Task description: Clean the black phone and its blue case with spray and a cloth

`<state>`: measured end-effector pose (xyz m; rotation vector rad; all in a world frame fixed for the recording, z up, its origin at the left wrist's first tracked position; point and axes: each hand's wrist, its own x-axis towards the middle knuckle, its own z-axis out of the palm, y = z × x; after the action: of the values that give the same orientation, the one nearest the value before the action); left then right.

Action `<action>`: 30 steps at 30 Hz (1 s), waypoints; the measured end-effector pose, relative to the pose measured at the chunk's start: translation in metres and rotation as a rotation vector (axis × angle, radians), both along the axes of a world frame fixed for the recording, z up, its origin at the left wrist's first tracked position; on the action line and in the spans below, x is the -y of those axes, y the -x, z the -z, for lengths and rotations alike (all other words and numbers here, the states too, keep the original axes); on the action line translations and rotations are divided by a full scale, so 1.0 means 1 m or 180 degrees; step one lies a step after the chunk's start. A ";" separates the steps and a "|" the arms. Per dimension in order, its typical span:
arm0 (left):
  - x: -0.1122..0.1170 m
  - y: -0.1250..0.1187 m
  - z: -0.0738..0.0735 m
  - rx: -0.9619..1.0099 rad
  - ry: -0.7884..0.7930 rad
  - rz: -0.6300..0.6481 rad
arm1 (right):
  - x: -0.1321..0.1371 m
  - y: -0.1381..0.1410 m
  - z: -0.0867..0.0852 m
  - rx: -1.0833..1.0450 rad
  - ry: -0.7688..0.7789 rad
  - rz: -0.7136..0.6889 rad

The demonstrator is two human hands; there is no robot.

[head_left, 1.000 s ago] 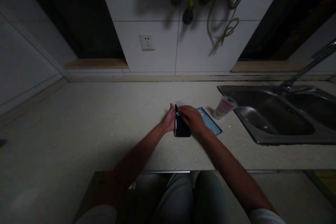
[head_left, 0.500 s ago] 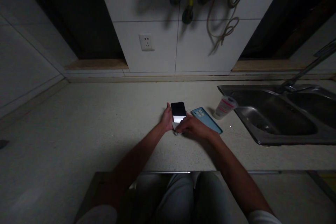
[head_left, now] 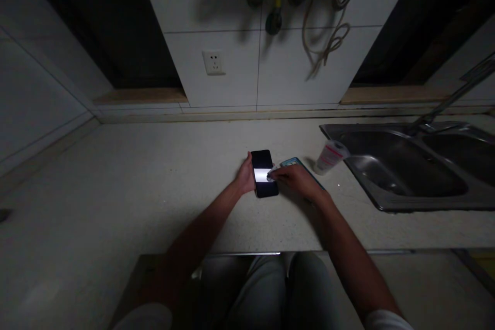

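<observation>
A dark phone [head_left: 262, 158] lies face up over the counter, with a bright white band lit or reflected across its screen. My left hand [head_left: 245, 175] grips its left edge, thumb along the upper side. My right hand [head_left: 296, 179] is closed with its fingertips at the phone's right edge, pinching a small whitish piece that looks like a cloth or tissue [head_left: 272, 170] against the screen. Partly under my right forearm and hand lies a blue phone case [head_left: 290, 161] with camera openings; whether it holds a phone, I cannot tell.
A clear plastic cup [head_left: 329, 158] with pink print leans to the right beside the case. Farther right is a steel double sink [head_left: 371, 197] with a faucet [head_left: 427, 122]. The pale counter [head_left: 154, 165] meets a tiled wall with a socket [head_left: 213, 63], valves and a hanging cord [head_left: 323, 52].
My right hand has moved up and slightly right with the whitish piece, from the phone's lower end to its right middle. The phone's lower part now shows; the case is more covered.
</observation>
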<state>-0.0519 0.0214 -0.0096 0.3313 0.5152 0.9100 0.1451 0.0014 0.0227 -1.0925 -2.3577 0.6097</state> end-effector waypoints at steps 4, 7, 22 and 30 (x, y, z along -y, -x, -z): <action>0.001 -0.001 -0.002 -0.0035 0.0096 -0.0136 | -0.005 0.008 0.013 -0.0122 -0.0357 0.0453; 0.002 -0.001 -0.004 0.0047 0.0116 -0.0150 | -0.007 0.012 0.020 -0.0401 -0.0545 0.0609; 0.006 -0.002 -0.009 -0.0739 0.0134 0.0016 | -0.007 0.023 0.013 -0.1805 -0.1176 0.0661; 0.019 -0.012 -0.012 -0.1692 -0.0095 0.0492 | -0.017 0.022 0.021 -0.1784 -0.1226 0.0696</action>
<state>-0.0398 0.0027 0.0028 0.6384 0.9505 0.6750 0.1235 0.0180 0.0020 -0.8501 -1.7482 0.3078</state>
